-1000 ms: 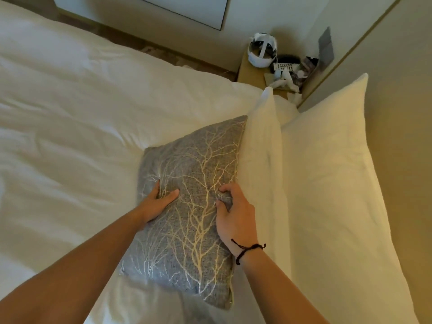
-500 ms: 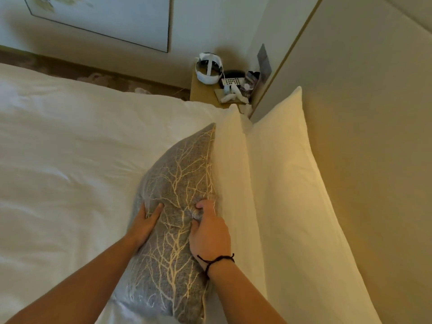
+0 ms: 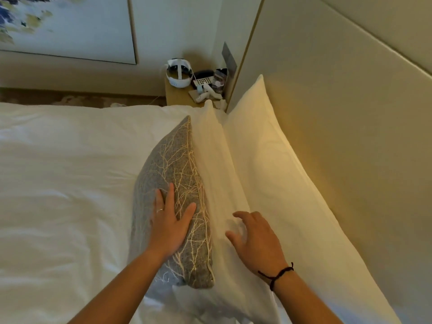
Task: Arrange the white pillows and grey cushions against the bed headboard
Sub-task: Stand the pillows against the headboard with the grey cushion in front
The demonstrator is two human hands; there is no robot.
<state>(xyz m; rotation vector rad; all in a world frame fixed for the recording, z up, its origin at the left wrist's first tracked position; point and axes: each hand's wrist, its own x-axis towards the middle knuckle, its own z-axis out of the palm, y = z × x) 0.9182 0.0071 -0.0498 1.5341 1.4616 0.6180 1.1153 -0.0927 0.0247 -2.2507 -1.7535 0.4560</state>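
Right hand (image 3: 258,242) now lifted off grey cushion (image 3: 177,195), fingers loosely spread above white pillow (image 3: 217,183); left hand (image 3: 169,226) pressed flat, cushion btm partly hidden.

A grey woven cushion with a pale branch pattern (image 3: 177,183) stands on edge on the bed, leaning on a plump white pillow (image 3: 217,183) — behind it a second white pillow (image 3: 280,183) rests against the padded beige headboard (image 3: 350,125).
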